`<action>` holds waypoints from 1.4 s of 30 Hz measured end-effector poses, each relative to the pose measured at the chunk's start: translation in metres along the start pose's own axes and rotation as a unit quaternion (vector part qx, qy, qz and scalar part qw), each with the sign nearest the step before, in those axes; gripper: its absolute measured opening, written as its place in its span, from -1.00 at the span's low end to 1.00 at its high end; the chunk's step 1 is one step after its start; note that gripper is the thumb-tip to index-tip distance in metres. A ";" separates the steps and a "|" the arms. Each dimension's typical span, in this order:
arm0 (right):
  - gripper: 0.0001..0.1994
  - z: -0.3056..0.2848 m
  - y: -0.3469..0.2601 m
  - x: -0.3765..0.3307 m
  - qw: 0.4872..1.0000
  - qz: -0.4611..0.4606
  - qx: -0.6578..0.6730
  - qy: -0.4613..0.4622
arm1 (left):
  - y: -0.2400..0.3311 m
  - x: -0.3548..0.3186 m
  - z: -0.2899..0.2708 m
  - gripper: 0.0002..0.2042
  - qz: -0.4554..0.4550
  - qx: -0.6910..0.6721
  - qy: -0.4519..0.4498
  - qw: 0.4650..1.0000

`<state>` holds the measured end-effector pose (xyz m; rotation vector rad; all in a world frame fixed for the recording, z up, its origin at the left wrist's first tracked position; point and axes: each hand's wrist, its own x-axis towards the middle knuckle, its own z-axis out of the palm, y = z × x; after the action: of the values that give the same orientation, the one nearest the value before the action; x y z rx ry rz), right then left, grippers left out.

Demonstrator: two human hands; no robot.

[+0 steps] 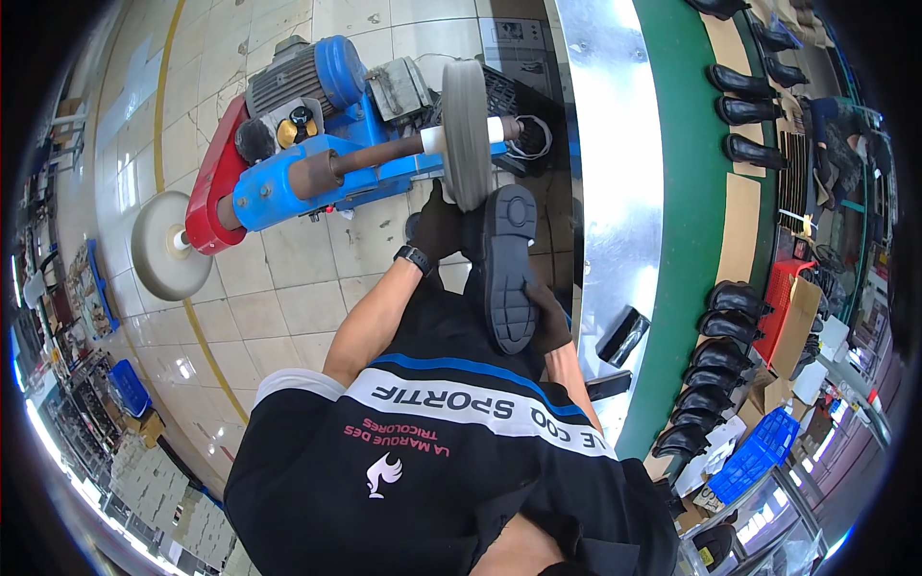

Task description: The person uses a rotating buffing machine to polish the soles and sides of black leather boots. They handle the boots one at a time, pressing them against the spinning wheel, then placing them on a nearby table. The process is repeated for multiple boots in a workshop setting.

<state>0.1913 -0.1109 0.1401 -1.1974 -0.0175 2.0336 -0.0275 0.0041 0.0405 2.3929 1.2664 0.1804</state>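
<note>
Between my two hands is a black shoe (510,274), its ridged sole turned up and its heel end pointing away from me. My left hand (440,226), in a dark glove with a watch at the wrist, grips it near the heel. Around the toe end my right hand (549,317), gloved too, closes from the right side; its fingers are partly hidden. Right above the shoe's heel stands a grey buffing wheel (466,134) on a shaft. The shoe's upper is mostly hidden, so I cannot tell whether it touches the wheel.
The blue polishing machine (288,178) carries a motor (307,77), a red belt guard (213,178) and a pale second wheel (173,245) at left. Along the right runs a metal-edged green conveyor (687,221) with several black shoes (720,365). A dark object (622,336) lies on the metal edge.
</note>
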 end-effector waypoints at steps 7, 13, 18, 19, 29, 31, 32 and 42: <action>-0.42 0.004 0.018 0.006 0.993 -0.024 0.107 -0.053 | -0.022 0.002 0.041 -0.50 -0.051 -0.259 0.019 0.964; -0.40 0.000 0.015 0.014 0.980 0.008 0.193 -0.046 | 0.011 0.011 -0.023 -0.45 -0.078 -0.484 0.060 0.869; -0.35 -0.011 0.019 -0.011 0.998 0.005 0.035 -0.050 | 0.016 -0.021 -0.047 -0.48 -0.074 -0.286 -0.094 0.951; -0.34 -0.011 0.020 -0.013 0.998 0.001 0.011 -0.063 | 0.014 -0.028 -0.049 -0.49 -0.069 -0.227 -0.128 0.963; -0.36 0.020 0.026 0.034 0.976 0.077 0.193 -0.068 | -0.027 -0.035 0.001 -0.24 -0.177 -0.626 -0.029 0.759; -0.39 0.029 0.024 0.057 0.968 0.082 0.229 -0.058 | -0.054 -0.021 0.014 -0.41 -0.010 -0.497 -0.011 0.868; -0.40 0.035 0.022 0.066 0.968 0.076 0.235 -0.050 | -0.065 -0.015 0.026 -0.49 -0.082 -0.606 -0.049 0.790; -0.40 0.018 0.028 0.159 0.902 0.082 0.423 -0.019 | -0.112 0.029 0.038 -0.69 0.057 -0.180 -0.155 0.970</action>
<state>0.1182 -0.0272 0.0217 -0.6041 0.8854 1.8609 -0.0836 0.0713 -0.0440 2.0824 0.8706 0.0596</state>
